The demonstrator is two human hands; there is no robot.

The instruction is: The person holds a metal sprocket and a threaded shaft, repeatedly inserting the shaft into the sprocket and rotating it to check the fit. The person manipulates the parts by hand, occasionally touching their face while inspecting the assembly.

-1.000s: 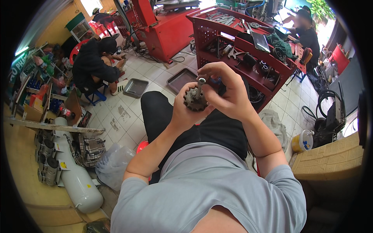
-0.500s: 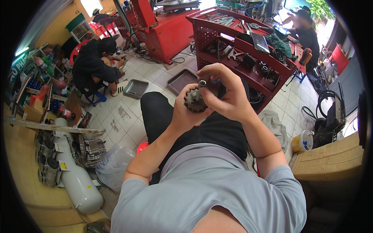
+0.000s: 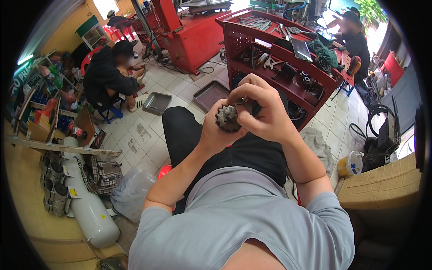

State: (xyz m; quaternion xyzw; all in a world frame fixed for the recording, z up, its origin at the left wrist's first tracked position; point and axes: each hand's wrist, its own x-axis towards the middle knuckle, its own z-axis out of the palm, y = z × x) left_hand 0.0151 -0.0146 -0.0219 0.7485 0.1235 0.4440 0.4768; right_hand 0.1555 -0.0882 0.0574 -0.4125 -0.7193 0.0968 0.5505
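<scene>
Above my lap, my left hand (image 3: 213,133) is closed around a dark, toothed metal gear (image 3: 227,119), its notched rim facing up. My right hand (image 3: 268,114) curls over the gear's right side. Its thumb and fingers pinch a small grey metal part (image 3: 241,101) against the gear's face; the fingers cover most of it. I cannot tell whether the small part is seated in the gear or only touching it.
Metal trays (image 3: 157,103) lie on the tiled floor ahead. A red tool cart (image 3: 279,85) with wrenches stands front right. A person (image 3: 105,76) crouches at left, another person (image 3: 355,40) at far right. A white cylinder (image 3: 90,207) lies left; a bucket (image 3: 350,164) sits right.
My right fingers have closed further over the gear, covering more of the small metal part. The gear has tilted and shifted slightly right. The crouching person's head has lifted.
</scene>
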